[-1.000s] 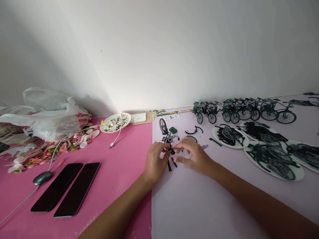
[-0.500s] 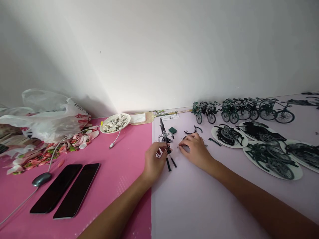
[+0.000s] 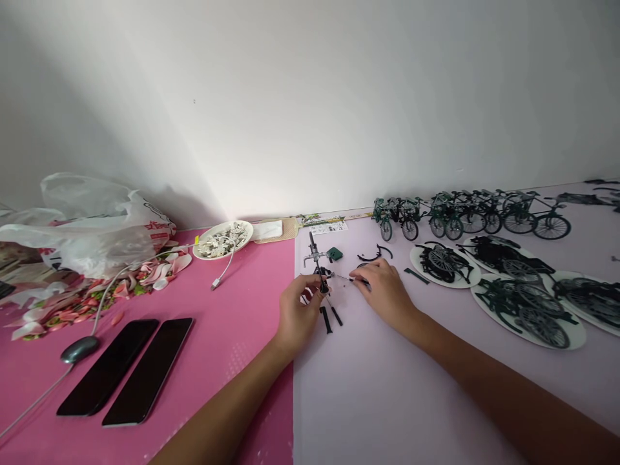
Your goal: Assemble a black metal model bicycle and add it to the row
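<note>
My left hand (image 3: 301, 310) pinches a miniature bicycle (image 3: 314, 248) near its seat, with its silver handlebars pointing away from me. In my right hand (image 3: 382, 284), closed fingers hold a small screwdriver (image 3: 345, 278). Its thin shaft points left, with the tip at or close to the bicycle; I cannot tell whether they touch. My hand partly covers the handle. Two short black parts (image 3: 332, 316) lie just in front of the bicycle. Beyond my hands are a small dark green block (image 3: 334, 254) and curved black pieces (image 3: 376, 253).
Assembled miniature bicycles (image 3: 465, 216) stand along the wall at right. Plates of bicycle parts (image 3: 576, 339) sit nearer. Left are two phones (image 3: 148, 371), a mouse-like grey device (image 3: 80, 349), a plate of white pieces (image 3: 249, 227), a plastic bag (image 3: 106, 239) and artificial petals (image 3: 80, 303).
My right hand has shifted slightly, and the screwdriver's shaft now shows, reaching toward the bicycle. The bicycle has tilted or turned a little in my left hand, showing its handlebars more clearly.
</note>
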`<state>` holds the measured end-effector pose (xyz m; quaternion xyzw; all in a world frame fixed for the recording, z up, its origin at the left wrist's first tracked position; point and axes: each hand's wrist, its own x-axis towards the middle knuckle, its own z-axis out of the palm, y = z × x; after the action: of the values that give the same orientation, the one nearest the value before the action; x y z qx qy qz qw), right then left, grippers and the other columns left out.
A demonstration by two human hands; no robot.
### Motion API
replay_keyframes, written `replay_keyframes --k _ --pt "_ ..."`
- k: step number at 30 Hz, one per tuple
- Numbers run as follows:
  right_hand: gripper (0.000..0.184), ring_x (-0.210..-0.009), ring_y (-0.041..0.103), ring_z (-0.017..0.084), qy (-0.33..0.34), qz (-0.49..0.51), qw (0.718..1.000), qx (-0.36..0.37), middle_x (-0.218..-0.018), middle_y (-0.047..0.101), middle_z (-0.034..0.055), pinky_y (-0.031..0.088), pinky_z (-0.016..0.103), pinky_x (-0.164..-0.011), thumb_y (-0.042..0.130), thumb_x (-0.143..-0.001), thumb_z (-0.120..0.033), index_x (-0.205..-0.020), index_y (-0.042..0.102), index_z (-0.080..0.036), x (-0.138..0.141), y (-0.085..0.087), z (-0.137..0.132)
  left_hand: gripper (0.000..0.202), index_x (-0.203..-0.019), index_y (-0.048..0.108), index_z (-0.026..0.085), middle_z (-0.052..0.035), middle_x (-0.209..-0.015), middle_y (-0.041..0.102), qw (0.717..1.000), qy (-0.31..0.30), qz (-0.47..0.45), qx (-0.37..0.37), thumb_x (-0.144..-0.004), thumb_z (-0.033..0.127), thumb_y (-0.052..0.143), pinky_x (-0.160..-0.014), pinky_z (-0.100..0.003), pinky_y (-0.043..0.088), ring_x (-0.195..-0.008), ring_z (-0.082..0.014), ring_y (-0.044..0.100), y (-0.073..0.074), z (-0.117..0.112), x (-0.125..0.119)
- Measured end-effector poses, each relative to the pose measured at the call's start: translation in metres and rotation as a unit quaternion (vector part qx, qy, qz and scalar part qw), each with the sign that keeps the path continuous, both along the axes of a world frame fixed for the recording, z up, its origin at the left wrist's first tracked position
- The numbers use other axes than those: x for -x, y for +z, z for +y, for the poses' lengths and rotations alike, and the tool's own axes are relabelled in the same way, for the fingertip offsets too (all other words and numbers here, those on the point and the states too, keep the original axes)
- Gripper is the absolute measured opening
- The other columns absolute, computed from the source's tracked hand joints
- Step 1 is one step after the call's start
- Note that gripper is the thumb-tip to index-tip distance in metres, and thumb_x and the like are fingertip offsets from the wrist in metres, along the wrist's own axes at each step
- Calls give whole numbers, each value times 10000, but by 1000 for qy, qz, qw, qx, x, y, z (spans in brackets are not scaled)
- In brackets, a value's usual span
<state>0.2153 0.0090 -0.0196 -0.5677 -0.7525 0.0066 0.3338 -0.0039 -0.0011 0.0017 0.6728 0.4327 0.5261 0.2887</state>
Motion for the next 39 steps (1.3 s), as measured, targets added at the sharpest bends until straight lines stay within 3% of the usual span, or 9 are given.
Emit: replay_keyframes --k 5,8,11,15,19,27,39 --pt "257 -924 644 269 35 123 991 -28 -988 695 85 547 424 -793 506 -1003 -166 -1080 742 -236 2 3 0 138 -976 745 224 -46 -976 774 999 -5 -16 30 -872 309 716 -677 -294 502 -785 -168 653 1 -1 0" --pt "301 -820 657 211 69 208 975 -27 -978 644 66 565 369 -732 448 -1024 -185 -1053 741 -245 8 8 -4 145 -975 745 224 -42 -955 775 998 -4 -24 51 -859 307 719 -678 -292 493 -795 -172 662 3 -1 0" --pt "297 -848 653 208 85 244 966 -32 -968 627 65 572 360 -746 445 -1033 -217 -994 738 -245 15 12 -9 152 -982 752 223 -31 -889 772 997 -9 -28 65 -855 297 716 -684 -290 487 -795 -175 673 2 0 -1" --pt "205 -942 664 223 117 262 958 -14 -1008 685 66 568 365 -811 495 -1020 -253 -959 690 -238 23 15 -16 150 -967 764 221 -34 -887 777 997 -16 -34 63 -845 301 730 -682 -287 487 -792 -174 684 0 2 -1" --pt "99 -779 653 194 124 271 954 36 -865 699 27 546 317 -719 550 -982 -260 -931 630 -231 26 18 -21 161 -962 767 216 -45 -904 780 997 -18 -36 60 -835 312 743 -673 -286 491 -795 -179 689 -1 2 0" --pt "162 -871 667 236 110 259 960 -6 -915 725 58 545 376 -809 531 -1011 -314 -949 659 -236 25 23 -22 139 -963 751 212 -40 -882 775 997 -16 -33 61 -853 285 708 -680 -288 491 -809 -180 696 2 1 -1" --pt "176 -855 637 223 121 243 962 -24 -902 695 58 537 368 -787 530 -1031 -318 -960 662 -226 26 22 -23 142 -963 742 211 -42 -906 774 997 -8 -32 67 -857 301 714 -687 -286 490 -824 -178 692 2 0 0"
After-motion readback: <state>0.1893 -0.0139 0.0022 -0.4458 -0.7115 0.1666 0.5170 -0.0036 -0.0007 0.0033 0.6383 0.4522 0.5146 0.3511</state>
